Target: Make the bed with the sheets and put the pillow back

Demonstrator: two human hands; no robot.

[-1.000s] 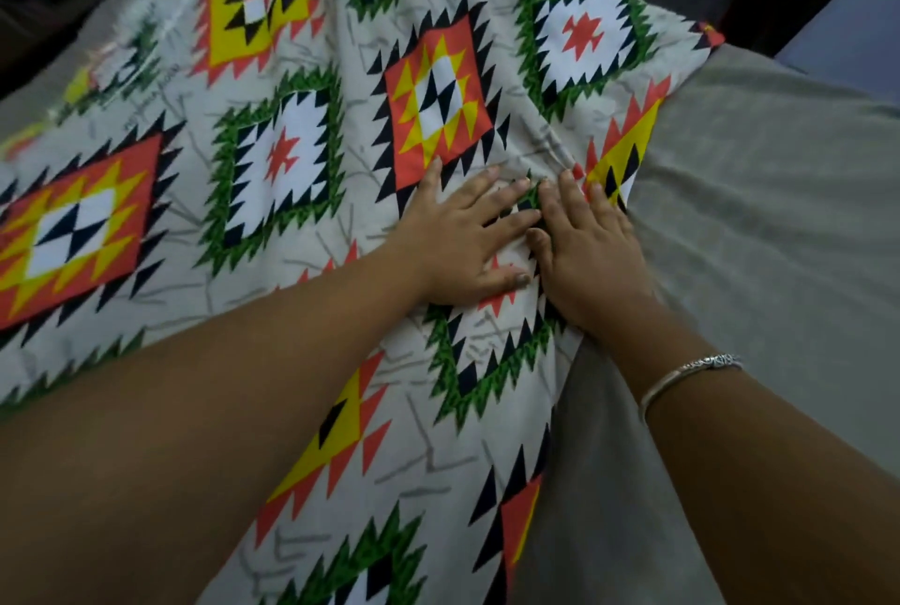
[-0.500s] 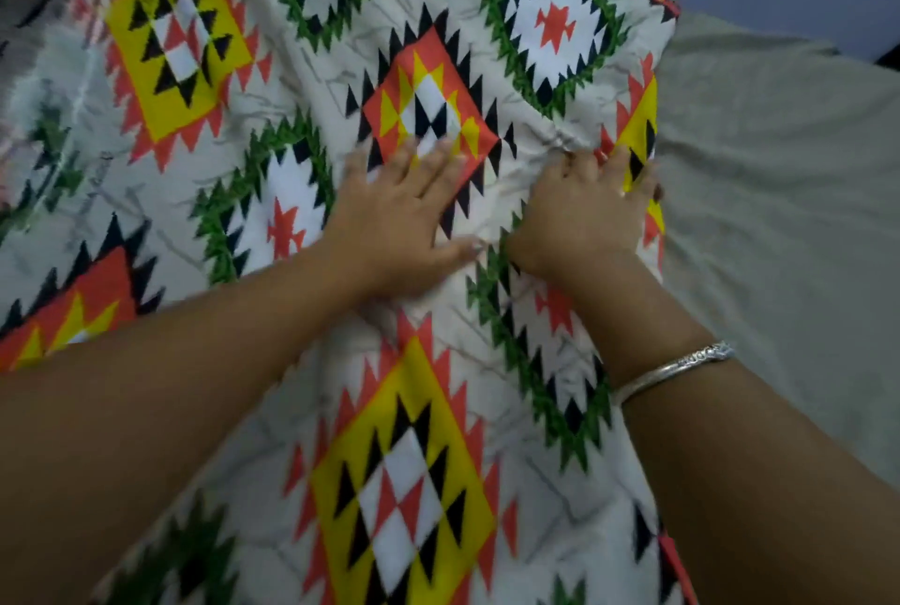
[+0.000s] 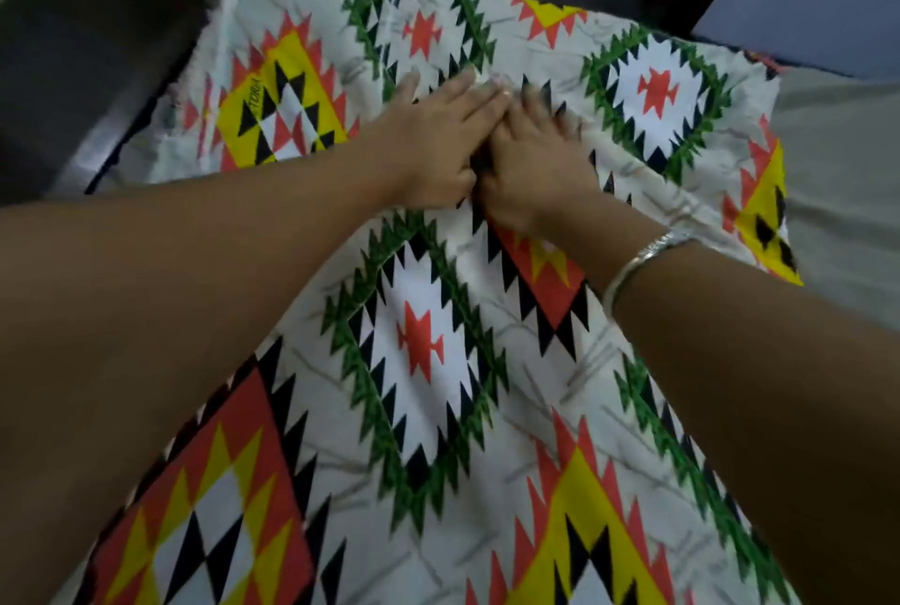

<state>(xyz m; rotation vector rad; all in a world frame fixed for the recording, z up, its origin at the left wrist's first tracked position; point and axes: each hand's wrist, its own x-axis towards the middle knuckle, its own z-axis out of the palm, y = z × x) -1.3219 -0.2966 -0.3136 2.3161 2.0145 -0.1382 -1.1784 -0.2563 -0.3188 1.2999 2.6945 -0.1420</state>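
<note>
Pressing left hand (image 3: 438,141), right hand (image 3: 538,163) flat, creased diamond-print sheet (image 3: 419,351)

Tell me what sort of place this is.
Likely a bedroom: a geometric-patterned bedsheet lies over plain grey bedding, the left hand and right hand press on it, dark floor beyond its edge.

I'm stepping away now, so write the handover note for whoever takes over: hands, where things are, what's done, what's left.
Left hand: flat, fingers straight, pressing on the sheet.
Right hand: right beside the left and touching it, also on the sheet. Its fingers are blurred but look flat.
Sheet: spread over the bed, wrinkled near the hands. Its right edge stops short, leaving the grey surface bare.
Pillow: not in view.
Done: sheet laid out.
Left: smooth it, cover the right side, put the pillow back.
</note>
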